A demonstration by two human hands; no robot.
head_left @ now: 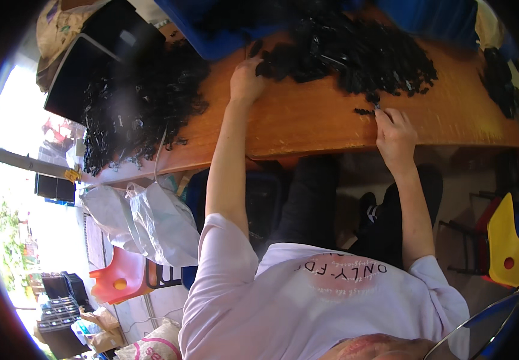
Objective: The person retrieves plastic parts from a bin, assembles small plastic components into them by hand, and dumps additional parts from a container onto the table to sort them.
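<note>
My left hand (pixel 247 81) reaches over the wooden table, fingers closed at the left end of a pile of black plastic pieces (pixel 355 51). A dark, oval piece (pixel 255 48) shows at its fingertips; whether the fingers grip it is hard to make out. Nearer the table's front edge, my right hand (pixel 396 135) pinches a small dark piece with a shiny spot (pixel 378 107) between thumb and fingers. Just left of those fingertips, a short row of small black pieces (pixel 364 111) lies on the table (pixel 307 114).
To the left spreads another heap of black parts (pixel 145 102), beside a black box (pixel 79 75). Blue bins (pixel 202 36) stand at the back. White plastic bags (pixel 157 222) hang below the front edge on the left. A yellow chair (pixel 508 246) is at right, a pink chair (pixel 121 279) at left.
</note>
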